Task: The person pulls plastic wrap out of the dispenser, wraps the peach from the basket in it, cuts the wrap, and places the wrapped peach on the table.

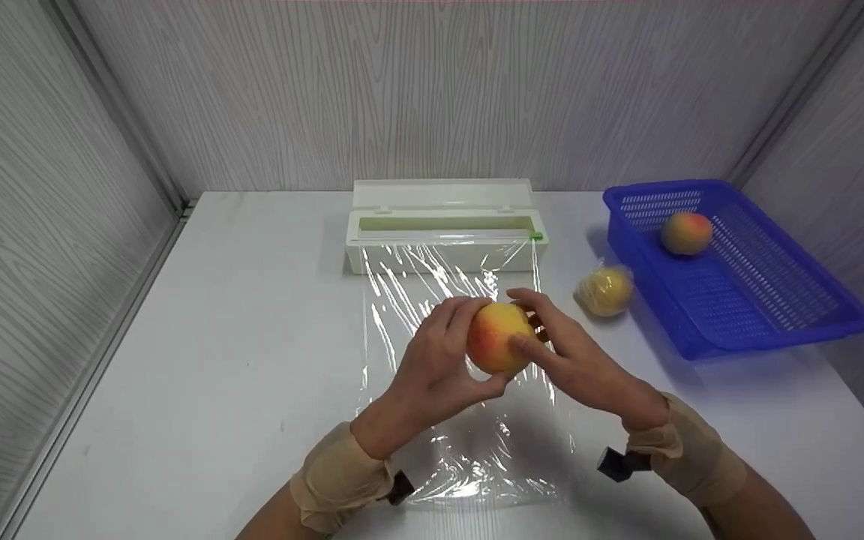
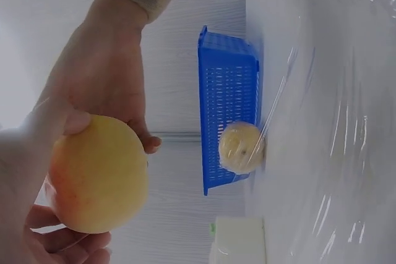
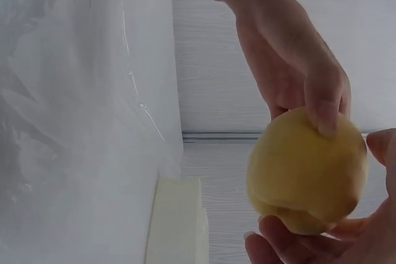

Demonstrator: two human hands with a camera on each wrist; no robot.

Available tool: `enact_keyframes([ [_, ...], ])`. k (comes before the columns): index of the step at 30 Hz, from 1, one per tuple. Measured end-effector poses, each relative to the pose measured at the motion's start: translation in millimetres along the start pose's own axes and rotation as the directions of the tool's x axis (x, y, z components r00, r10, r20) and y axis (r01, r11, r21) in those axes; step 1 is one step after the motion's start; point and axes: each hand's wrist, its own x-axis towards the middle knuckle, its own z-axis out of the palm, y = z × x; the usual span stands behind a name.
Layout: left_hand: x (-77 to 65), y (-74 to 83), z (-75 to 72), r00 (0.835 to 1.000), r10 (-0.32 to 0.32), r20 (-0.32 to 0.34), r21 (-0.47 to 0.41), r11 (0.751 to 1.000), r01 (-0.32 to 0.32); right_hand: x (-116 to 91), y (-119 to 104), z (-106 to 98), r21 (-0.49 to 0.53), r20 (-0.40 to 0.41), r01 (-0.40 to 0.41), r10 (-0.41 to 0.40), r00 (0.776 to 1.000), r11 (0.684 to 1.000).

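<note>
Above a sheet of cling film, a yellow and red peach is held up between both hands. My left hand grips it from the left, with the thumb below and the fingers over the top in the head view. On the other side my right hand has its thumb on the peach's face and its fingers curled round the far side. In the right wrist view, the left thumb presses on the peach, and the right fingertips lie along its lower edge.
The film runs out from a white dispenser box with a raised lid and a green slider. A film-wrapped peach sits beside a blue basket, which holds another peach. Panels enclose the white table.
</note>
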Motion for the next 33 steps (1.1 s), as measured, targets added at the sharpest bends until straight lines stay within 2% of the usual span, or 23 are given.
enact_keyframes([
  [4, -2.5, -4.1, -8.2, 0.992, -0.093, 0.080, -0.150, 0.983, 0.104, -4.6, 7.0, -2.1, 0.031, 0.062, 0.001, -0.003, 0.998, 1.000],
  [8, -6.0, -7.6, -12.5, 0.976, -0.144, 0.162, -0.238, 0.954, 0.181, -9.3, 12.4, -0.1, 0.039, 0.081, 0.021, -0.024, 0.996, 0.999],
  [12, -11.6, -12.1, -14.0, 0.970, -0.135, 0.200, -0.299, 0.935, 0.192, -13.4, 14.7, 4.1, 0.046, 0.075, 0.076, -0.079, 0.994, 0.996],
  [16, -20.4, -16.6, -14.7, 0.971, -0.100, 0.218, -0.338, 0.925, 0.172, -17.0, 17.1, 11.5, 0.015, 0.058, 0.155, -0.155, 0.986, 0.988],
  [19, -29.0, -20.1, -14.9, 0.966, -0.079, 0.246, -0.336, 0.928, 0.161, -20.6, 20.2, 18.0, -0.001, 0.046, 0.212, -0.211, 0.976, 0.977],
  [22, -37.8, -22.8, -14.8, 0.954, -0.076, 0.291, -0.317, 0.933, 0.171, -24.9, 25.6, 24.9, -0.022, 0.048, 0.244, -0.243, 0.969, 0.969],
  [26, -47.0, -24.2, -14.0, 0.936, -0.083, 0.343, -0.270, 0.945, 0.183, -31.0, 32.8, 33.0, -0.057, 0.073, 0.229, -0.225, 0.972, 0.972],
  [33, -63.5, -27.3, -8.6, 0.920, -0.058, 0.387, -0.153, 0.980, 0.126, -39.8, 46.7, 49.2, -0.080, 0.111, 0.213, -0.204, 0.973, 0.974],
])
